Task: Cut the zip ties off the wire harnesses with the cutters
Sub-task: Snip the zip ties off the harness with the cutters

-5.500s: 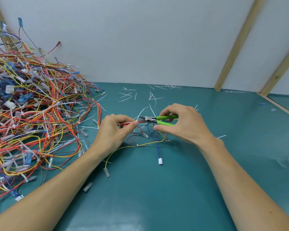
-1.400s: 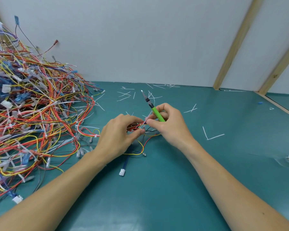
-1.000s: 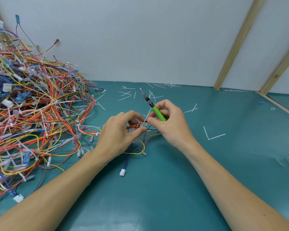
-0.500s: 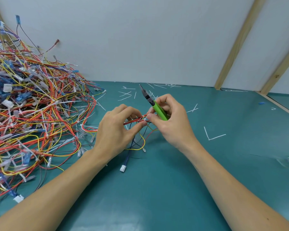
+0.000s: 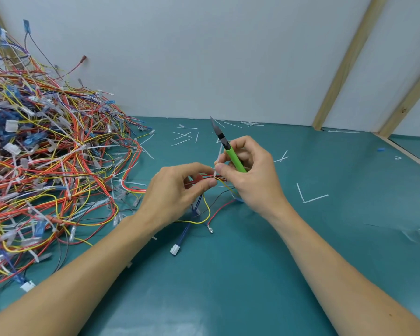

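Left hand (image 5: 177, 190): bare, no glove, ring or watch. Right hand (image 5: 250, 175): bare, likewise unadorned. Both forearms bare to the frame edge; no sleeve visible.

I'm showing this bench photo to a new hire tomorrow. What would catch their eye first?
Most likely the big tangled pile of wire harnesses heaped at the left against the wall. Next, the two hands at centre: the left hand pinches a small harness, while the right hand grips green-handled cutters, tips pointing up and away, and pinches a white zip tie. Cut tie scraps litter the teal table.
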The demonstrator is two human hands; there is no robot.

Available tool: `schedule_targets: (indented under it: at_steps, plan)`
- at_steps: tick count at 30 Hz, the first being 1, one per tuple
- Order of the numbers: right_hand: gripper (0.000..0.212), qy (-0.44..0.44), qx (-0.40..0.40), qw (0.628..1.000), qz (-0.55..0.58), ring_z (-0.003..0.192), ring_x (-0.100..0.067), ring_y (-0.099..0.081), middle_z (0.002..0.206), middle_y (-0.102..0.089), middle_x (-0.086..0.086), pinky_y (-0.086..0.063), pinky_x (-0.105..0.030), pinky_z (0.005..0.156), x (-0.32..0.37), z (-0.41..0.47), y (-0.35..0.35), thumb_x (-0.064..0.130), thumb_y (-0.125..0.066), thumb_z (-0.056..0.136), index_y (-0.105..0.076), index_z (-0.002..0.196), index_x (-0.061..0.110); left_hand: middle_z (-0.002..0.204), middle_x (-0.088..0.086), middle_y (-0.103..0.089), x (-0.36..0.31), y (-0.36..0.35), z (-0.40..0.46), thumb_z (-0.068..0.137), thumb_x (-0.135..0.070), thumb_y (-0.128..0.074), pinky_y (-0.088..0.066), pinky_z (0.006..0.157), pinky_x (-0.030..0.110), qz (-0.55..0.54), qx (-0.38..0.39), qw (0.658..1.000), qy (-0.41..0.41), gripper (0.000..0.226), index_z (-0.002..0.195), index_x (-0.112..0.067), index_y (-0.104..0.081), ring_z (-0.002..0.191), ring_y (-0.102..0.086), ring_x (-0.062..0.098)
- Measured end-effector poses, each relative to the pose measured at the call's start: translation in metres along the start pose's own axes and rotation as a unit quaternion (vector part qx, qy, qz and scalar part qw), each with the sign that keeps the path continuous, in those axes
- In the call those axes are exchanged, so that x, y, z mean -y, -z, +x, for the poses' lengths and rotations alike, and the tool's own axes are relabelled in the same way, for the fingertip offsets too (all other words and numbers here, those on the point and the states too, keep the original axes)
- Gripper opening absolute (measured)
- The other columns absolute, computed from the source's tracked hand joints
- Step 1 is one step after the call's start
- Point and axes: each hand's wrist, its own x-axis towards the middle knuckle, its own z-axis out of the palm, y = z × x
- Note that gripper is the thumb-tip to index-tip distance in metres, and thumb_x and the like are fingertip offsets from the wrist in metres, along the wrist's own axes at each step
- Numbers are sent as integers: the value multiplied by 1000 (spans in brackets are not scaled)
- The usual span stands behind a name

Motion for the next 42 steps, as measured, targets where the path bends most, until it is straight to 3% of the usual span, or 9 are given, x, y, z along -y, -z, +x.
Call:
schedule_targets:
  at_steps: [3,6,10,13,17,22,33,37,42]
  plan:
    - [22,-18,5,1000,10,65,-13,-69,79,-74,2,-55,-24,68,-4,1,0,-4,-75,87,-58,97,5,62,-16,-59,5,0,0,86,-58,-67,-53,63,37,5,20,1000,12,22,101,-44,-73,57,-51,9]
    - [19,-21,-12,1000,-16,63,-5,-63,74,-72,9,-48,-15,63,-5,6,7,10,-80,88,-62,94,7,60,-12,-58,7,0,1,87,-49,-73,-47,63,34,-42,-1,998,40,16,95,-35,-77,57,-49,11]
    - [27,-18,-7,997,-72,65,-9,-62,73,-70,8,-48,-23,64,-2,17,38,41,-85,77,-67,85,21,63,-9,-65,8,5,2,89,-42,-73,-40,59,26,-77,-18,995,66,17,92,-26,-79,58,-48,6]
    - [36,-32,48,988,-143,72,-17,-66,81,-74,-1,-51,-35,75,-6,21,63,45,-93,70,-70,85,23,56,-18,-59,6,5,2,91,-37,-73,-32,54,12,-84,-28,994,70,17,91,-21,-80,52,-46,2]
    - [45,-64,107,963,-237,74,-10,-66,79,-74,9,-50,-30,74,-12,19,71,61,-88,60,-74,85,27,52,-18,-54,6,6,2,92,-34,-72,-29,51,11,-89,-22,993,72,17,90,-19,-80,50,-42,3]
    - [35,-49,136,950,-275,75,-16,-67,79,-75,9,-48,-33,69,-15,18,65,62,-86,69,-76,82,31,54,-15,-58,6,5,2,91,-34,-73,-32,52,12,-84,-14,994,72,16,90,-19,-80,52,-43,4]
    - [41,-26,129,939,-319,79,-8,-69,81,-75,18,-57,-41,76,-14,18,61,72,-80,64,-74,82,36,55,-18,-59,9,4,1,89,-33,-75,-32,52,11,-79,-17,995,66,14,90,-20,-80,51,-45,4]
    - [42,-18,130,938,-320,81,-8,-70,81,-75,18,-57,-41,76,-14,18,58,73,-79,63,-74,82,35,61,-9,-65,9,4,1,88,-34,-76,-36,53,18,-78,-11,995,55,13,90,-22,-80,55,-46,5]
    - [45,-24,132,938,-320,77,-7,-69,79,-74,19,-57,-40,75,-16,18,56,76,-75,60,-75,80,36,61,-11,-65,10,3,1,87,-34,-76,-37,54,19,-79,-8,996,45,13,92,-23,-80,56,-47,5]
